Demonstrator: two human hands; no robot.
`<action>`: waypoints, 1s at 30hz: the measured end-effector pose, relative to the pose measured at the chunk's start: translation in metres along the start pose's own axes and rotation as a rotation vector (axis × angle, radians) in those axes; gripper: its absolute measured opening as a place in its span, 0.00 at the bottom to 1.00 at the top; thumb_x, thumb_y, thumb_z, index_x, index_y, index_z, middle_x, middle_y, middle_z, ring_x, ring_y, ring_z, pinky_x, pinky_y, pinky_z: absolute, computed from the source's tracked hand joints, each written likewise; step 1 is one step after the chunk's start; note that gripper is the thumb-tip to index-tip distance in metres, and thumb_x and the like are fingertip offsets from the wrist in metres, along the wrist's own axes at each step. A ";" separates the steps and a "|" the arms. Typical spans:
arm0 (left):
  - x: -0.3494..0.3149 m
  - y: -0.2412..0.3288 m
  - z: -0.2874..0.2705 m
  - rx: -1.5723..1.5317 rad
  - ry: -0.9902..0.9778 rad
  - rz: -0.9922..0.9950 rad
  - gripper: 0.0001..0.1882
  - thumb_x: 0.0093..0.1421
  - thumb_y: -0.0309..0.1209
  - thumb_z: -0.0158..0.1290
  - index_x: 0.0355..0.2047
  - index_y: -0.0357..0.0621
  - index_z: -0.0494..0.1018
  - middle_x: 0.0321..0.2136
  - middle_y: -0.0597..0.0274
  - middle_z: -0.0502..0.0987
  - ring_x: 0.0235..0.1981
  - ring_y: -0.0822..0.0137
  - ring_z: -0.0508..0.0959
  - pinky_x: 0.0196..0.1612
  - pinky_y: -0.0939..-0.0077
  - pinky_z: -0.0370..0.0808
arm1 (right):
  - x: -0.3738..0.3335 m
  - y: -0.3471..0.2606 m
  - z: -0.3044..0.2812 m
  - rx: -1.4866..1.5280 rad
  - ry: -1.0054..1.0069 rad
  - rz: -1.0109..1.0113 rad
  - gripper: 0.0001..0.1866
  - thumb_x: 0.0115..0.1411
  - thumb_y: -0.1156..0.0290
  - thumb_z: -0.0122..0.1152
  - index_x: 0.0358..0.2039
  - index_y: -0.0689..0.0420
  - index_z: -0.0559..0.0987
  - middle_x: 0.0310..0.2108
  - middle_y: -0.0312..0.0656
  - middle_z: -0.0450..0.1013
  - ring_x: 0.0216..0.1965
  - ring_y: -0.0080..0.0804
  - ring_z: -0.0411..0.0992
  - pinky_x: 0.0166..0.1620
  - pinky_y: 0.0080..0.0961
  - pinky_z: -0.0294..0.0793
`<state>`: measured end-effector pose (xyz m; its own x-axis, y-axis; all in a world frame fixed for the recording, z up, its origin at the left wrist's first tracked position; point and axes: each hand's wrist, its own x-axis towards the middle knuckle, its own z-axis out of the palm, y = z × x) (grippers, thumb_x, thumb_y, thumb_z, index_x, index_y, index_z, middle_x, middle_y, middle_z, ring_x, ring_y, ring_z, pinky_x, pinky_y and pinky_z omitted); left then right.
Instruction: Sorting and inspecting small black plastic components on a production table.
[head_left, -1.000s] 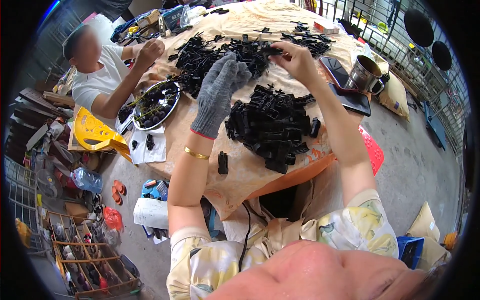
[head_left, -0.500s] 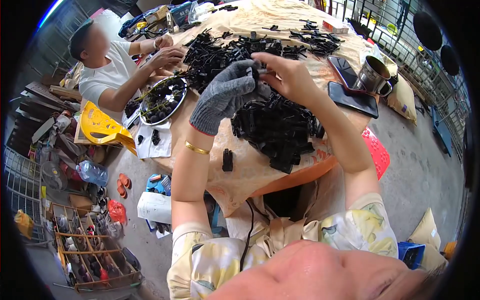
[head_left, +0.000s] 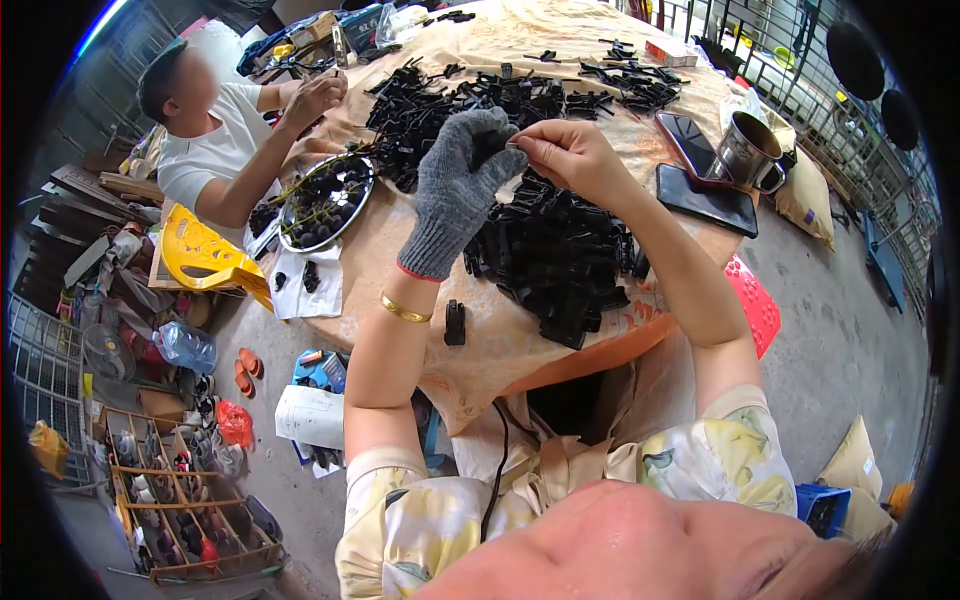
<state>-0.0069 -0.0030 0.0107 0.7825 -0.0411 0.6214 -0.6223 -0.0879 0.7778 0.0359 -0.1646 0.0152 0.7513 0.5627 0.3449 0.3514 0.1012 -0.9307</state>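
My left hand [head_left: 457, 175], in a grey knitted glove with a red-edged cuff, is raised over the table with its fingers curled toward the thumb. Something dark shows between them, too unclear to name. Bare, my right hand [head_left: 566, 152] pinches thumb and forefinger together close to the left fingertips; whatever is in the pinch is too small to make out. Right below both hands lies a heap of black plastic clip-like parts [head_left: 550, 262]. Beyond it spreads a looser pile of black parts with thin prongs [head_left: 405, 105]. One single black part [head_left: 455, 323] lies apart near the left forearm.
Across the table's left side sits a co-worker [head_left: 225, 150], hands raised together. A metal plate of dark grapes [head_left: 327, 202] stands near them. To the right are two phones [head_left: 706, 199] and a steel mug [head_left: 745, 150]. A yellow chair [head_left: 200, 250] stands left.
My left hand has turned more upright and its fingers have loosened. My right hand has shifted slightly down, still pinched. The co-worker's hands have lifted away from the table.
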 end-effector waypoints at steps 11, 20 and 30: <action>-0.002 0.002 -0.002 0.111 -0.031 0.067 0.14 0.47 0.19 0.57 0.35 0.38 0.70 0.33 0.64 0.74 0.34 0.76 0.73 0.38 0.83 0.73 | 0.001 -0.001 0.005 -0.075 -0.011 -0.018 0.09 0.59 0.69 0.51 0.31 0.62 0.75 0.13 0.29 0.62 0.13 0.11 0.56 0.16 0.10 0.52; -0.002 -0.009 0.004 0.393 0.041 0.284 0.17 0.45 0.21 0.59 0.37 0.41 0.70 0.29 0.62 0.75 0.29 0.74 0.75 0.33 0.81 0.74 | -0.001 -0.005 0.003 -0.019 0.003 0.102 0.10 0.58 0.67 0.52 0.30 0.62 0.75 0.15 0.29 0.64 0.15 0.11 0.58 0.17 0.11 0.55; -0.005 0.003 0.009 0.770 0.012 0.258 0.33 0.45 0.25 0.58 0.53 0.45 0.59 0.37 0.56 0.73 0.38 0.62 0.75 0.38 0.72 0.73 | 0.000 0.004 0.004 -0.179 0.193 -0.224 0.12 0.48 0.70 0.65 0.31 0.62 0.76 0.21 0.30 0.70 0.20 0.10 0.64 0.22 0.09 0.63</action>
<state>-0.0125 -0.0125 0.0089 0.6136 -0.1436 0.7764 -0.5894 -0.7377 0.3293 0.0350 -0.1612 0.0113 0.7299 0.3753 0.5712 0.5997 0.0493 -0.7987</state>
